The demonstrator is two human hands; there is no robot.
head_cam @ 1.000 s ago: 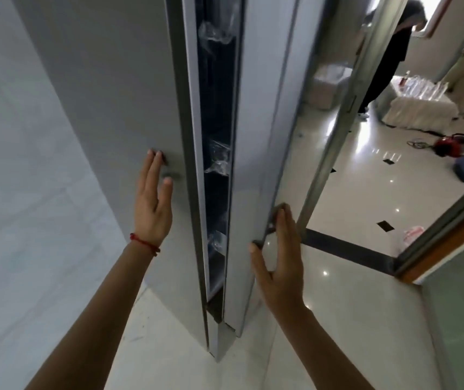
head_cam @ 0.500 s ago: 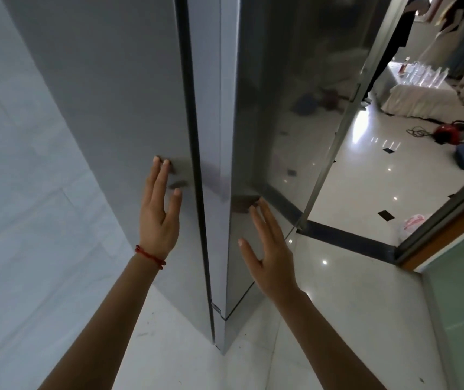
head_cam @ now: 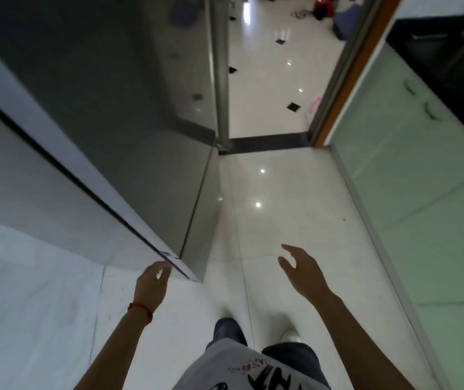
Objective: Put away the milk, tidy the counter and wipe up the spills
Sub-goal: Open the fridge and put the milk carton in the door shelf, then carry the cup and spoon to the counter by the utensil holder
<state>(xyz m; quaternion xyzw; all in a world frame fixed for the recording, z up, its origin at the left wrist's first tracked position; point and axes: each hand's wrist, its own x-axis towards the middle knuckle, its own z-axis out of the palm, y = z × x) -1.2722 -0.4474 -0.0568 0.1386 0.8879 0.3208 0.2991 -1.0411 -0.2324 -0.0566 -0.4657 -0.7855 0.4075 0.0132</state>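
Fridge (head_cam: pixel 129 114) filling the upper left of the frame: tall, grey and glossy, doors closed flush with only a thin dark seam running diagonally down to its lower corner near frame centre. Floor reflections on the darker front panel. No milk visible anywhere.

Left hand (head_cam: pixel 152 285) low and centre-left, just beside the fridge's bottom corner, fingers loosely curled and relaxed, holding nothing; contact with the corner unclear. Red string (head_cam: pixel 140 309) around that wrist.

Right hand (head_cam: pixel 301 268) at lower centre-right, raised over the white floor (head_cam: pixel 281 220), well apart from the fridge, fingers slightly spread and gently bent, empty.

Pale green cabinets (head_cam: pixel 410 170) along the right edge. Doorway (head_cam: pixel 267 80) at top centre, opening onto more shiny tile. Legs in dark trousers at bottom centre.
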